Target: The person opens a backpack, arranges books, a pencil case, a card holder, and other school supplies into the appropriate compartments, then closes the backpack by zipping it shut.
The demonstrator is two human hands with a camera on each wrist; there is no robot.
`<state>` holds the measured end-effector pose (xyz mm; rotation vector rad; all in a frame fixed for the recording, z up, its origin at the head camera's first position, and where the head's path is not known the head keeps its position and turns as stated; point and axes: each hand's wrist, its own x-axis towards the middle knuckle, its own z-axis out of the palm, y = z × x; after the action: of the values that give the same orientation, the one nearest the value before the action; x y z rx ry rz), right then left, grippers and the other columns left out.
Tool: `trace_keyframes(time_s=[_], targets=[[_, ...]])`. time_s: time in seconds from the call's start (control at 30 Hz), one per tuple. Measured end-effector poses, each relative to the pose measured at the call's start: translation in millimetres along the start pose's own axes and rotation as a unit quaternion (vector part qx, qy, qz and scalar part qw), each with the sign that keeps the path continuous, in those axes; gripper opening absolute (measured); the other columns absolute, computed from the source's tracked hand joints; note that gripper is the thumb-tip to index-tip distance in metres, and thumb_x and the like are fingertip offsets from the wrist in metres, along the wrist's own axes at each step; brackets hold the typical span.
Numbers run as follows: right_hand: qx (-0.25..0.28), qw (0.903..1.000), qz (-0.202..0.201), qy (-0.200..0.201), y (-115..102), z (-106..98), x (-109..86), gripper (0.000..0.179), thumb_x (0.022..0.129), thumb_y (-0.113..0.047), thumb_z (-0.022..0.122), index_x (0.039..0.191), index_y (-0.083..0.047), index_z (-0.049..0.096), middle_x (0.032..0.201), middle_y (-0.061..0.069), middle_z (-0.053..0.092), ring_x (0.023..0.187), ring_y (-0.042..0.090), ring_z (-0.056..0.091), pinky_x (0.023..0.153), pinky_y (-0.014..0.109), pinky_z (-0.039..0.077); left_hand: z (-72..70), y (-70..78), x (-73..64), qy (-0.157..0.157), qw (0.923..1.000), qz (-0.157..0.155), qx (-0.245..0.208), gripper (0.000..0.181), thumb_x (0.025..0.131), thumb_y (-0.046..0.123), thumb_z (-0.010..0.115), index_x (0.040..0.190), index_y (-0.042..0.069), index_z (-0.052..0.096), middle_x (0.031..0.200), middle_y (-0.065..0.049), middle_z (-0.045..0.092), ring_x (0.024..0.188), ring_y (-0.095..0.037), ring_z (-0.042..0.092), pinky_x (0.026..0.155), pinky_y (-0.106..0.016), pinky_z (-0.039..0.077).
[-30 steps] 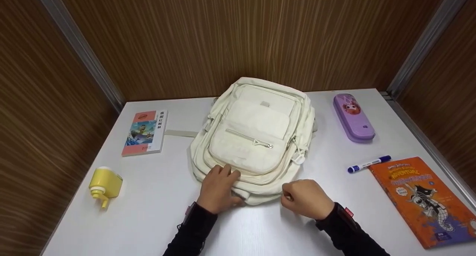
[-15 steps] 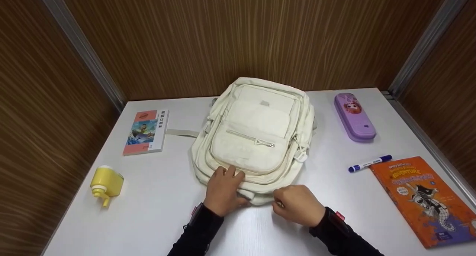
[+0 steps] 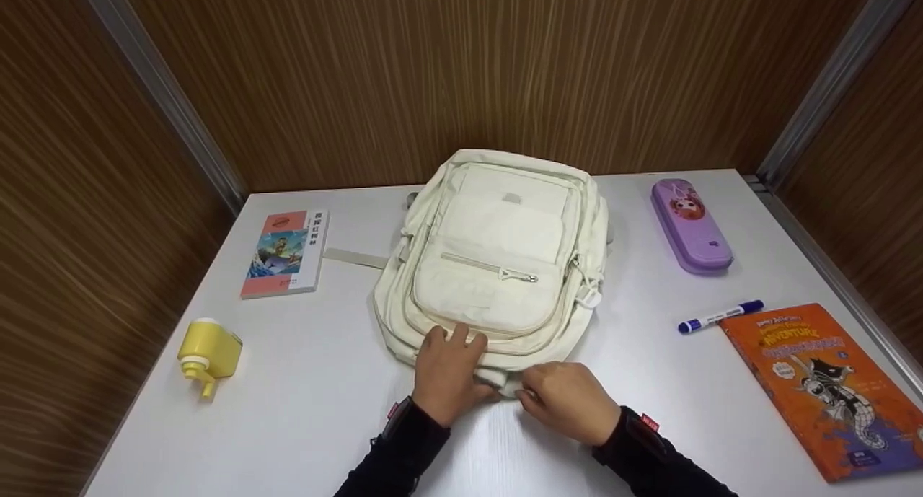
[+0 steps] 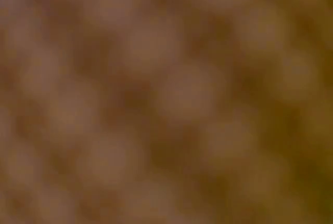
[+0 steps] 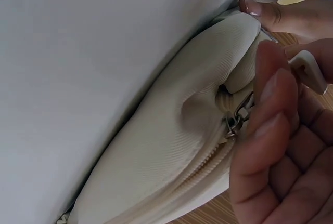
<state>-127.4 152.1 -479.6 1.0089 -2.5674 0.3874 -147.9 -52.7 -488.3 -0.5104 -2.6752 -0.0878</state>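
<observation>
A cream backpack [image 3: 497, 230] lies front side up on the white table, its near end toward me. My left hand [image 3: 448, 374] grips that near edge, fingers over the top and thumb low at the side. Just to its right, my right hand [image 3: 570, 399] has curled fingers at the same edge. In the right wrist view, the curled fingers of the right hand [image 5: 270, 141] hold a zipper pull [image 5: 309, 70] with a pale tab. Its metal slider [image 5: 234, 124] sits on the bag's zipper. The left wrist view is only a brown blur.
To the left lie a pink-and-white book [image 3: 285, 254] and a yellow pencil sharpener [image 3: 209, 349] with a crank. On the right are a purple pencil case [image 3: 691, 226], a blue marker [image 3: 721, 317] and an orange book [image 3: 822, 389]. A strap [image 3: 355, 257] extends from the bag's left side.
My right hand has slid left along the bag's near edge, closing in on the left hand. The left hand keeps its grip on the bag, appearing slightly farther right in view.
</observation>
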Motion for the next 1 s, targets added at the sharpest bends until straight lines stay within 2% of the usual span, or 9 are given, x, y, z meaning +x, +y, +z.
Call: trace_keyframes(time_s=[0.13, 0.23, 0.37, 0.43, 0.5, 0.6, 0.73, 0.87, 1.0], targets=[[0.021, 0.9995, 0.018, -0.014, 4, -5, 1.0, 0.02, 0.082, -0.021, 0.072, 0.069, -0.018, 0.057, 0.057, -0.013, 0.045, 0.053, 0.003, 0.043, 0.048, 0.025, 0.038, -2.0, 0.2, -0.2, 0.0, 0.9999, 0.013, 0.005, 0.077, 0.046, 0.072, 0.08, 0.101, 0.021, 0.062, 0.102, 0.0, 0.062, 0.086, -0.026, 0.054, 0.081, -0.038, 0.049], [0.035, 0.9983, 0.039, -0.023, 11, -13, 1.4, 0.018, 0.08, -0.018, 0.071, 0.067, -0.018, 0.058, 0.056, -0.014, 0.044, 0.051, 0.001, 0.038, 0.048, 0.022, 0.034, -5.3, -7.4, -0.2, -0.03, 0.9983, 0.044, -0.024, 0.077, 0.055, 0.069, 0.079, 0.111, 0.018, 0.061, 0.108, -0.003, 0.06, 0.096, -0.028, 0.056, 0.092, -0.042, 0.047], [0.043, 0.9964, 0.067, -0.03, 23, -25, 1.0, 0.024, 0.077, -0.015, 0.07, 0.061, -0.02, 0.052, 0.054, -0.015, 0.039, 0.05, 0.0, 0.032, 0.048, 0.019, 0.029, -13.2, -32.4, 0.9, -0.077, 0.9889, 0.074, -0.104, 0.07, 0.073, 0.059, 0.075, 0.125, 0.015, 0.058, 0.119, -0.006, 0.059, 0.115, -0.029, 0.055, 0.106, -0.044, 0.041], [0.046, 0.995, 0.082, -0.034, 29, -32, -0.3, 0.027, 0.078, -0.016, 0.07, 0.06, -0.02, 0.05, 0.054, -0.016, 0.036, 0.05, 0.0, 0.03, 0.048, 0.019, 0.027, -15.9, -47.4, 3.0, -0.082, 0.9835, 0.074, -0.144, 0.06, 0.081, 0.049, 0.072, 0.127, 0.013, 0.058, 0.121, -0.007, 0.06, 0.119, -0.028, 0.054, 0.108, -0.042, 0.041], [0.047, 0.9934, 0.097, -0.04, 36, -37, -1.7, 0.029, 0.078, -0.017, 0.07, 0.059, -0.021, 0.048, 0.054, -0.016, 0.034, 0.05, 0.0, 0.03, 0.049, 0.019, 0.025, -15.9, -62.1, 4.6, -0.078, 0.9799, 0.065, -0.172, 0.047, 0.085, 0.035, 0.07, 0.124, 0.011, 0.06, 0.122, -0.008, 0.062, 0.12, -0.028, 0.055, 0.107, -0.042, 0.042], [0.047, 0.9908, 0.116, -0.05, 44, -41, -2.5, 0.028, 0.078, -0.016, 0.068, 0.059, -0.022, 0.047, 0.055, -0.016, 0.033, 0.05, 0.0, 0.03, 0.049, 0.019, 0.025, -12.2, -80.5, 4.8, -0.068, 0.9783, 0.05, -0.189, 0.04, 0.079, 0.017, 0.066, 0.118, 0.009, 0.063, 0.12, -0.008, 0.064, 0.119, -0.029, 0.057, 0.106, -0.047, 0.043], [0.049, 0.9889, 0.128, -0.058, 50, -43, -4.0, 0.022, 0.077, -0.015, 0.066, 0.061, -0.023, 0.053, 0.055, -0.016, 0.039, 0.051, 0.0, 0.032, 0.049, 0.019, 0.026, -8.0, -90.0, 4.4, -0.075, 0.9777, 0.038, -0.192, 0.045, 0.073, 0.005, 0.065, 0.117, 0.011, 0.064, 0.121, -0.006, 0.065, 0.12, -0.03, 0.058, 0.106, -0.055, 0.041], [0.051, 0.9869, 0.137, -0.069, 54, -45, -4.8, 0.022, 0.078, -0.015, 0.066, 0.062, -0.024, 0.054, 0.055, -0.016, 0.041, 0.051, 0.0, 0.033, 0.049, 0.019, 0.027, -10.7, -90.3, 4.5, -0.088, 0.9763, 0.039, -0.194, 0.051, 0.069, 0.001, 0.066, 0.119, 0.013, 0.063, 0.123, -0.004, 0.065, 0.116, -0.029, 0.06, 0.102, -0.047, 0.046], [0.046, 0.9853, 0.147, -0.074, 60, -48, -5.9, 0.023, 0.077, -0.014, 0.066, 0.061, -0.023, 0.052, 0.055, -0.016, 0.039, 0.051, 0.001, 0.033, 0.05, 0.02, 0.027, -16.5, -89.1, 3.1, -0.104, 0.9731, 0.041, -0.202, 0.053, 0.068, 0.005, 0.069, 0.12, 0.013, 0.063, 0.123, -0.002, 0.065, 0.114, -0.027, 0.062, 0.098, -0.041, 0.049]])
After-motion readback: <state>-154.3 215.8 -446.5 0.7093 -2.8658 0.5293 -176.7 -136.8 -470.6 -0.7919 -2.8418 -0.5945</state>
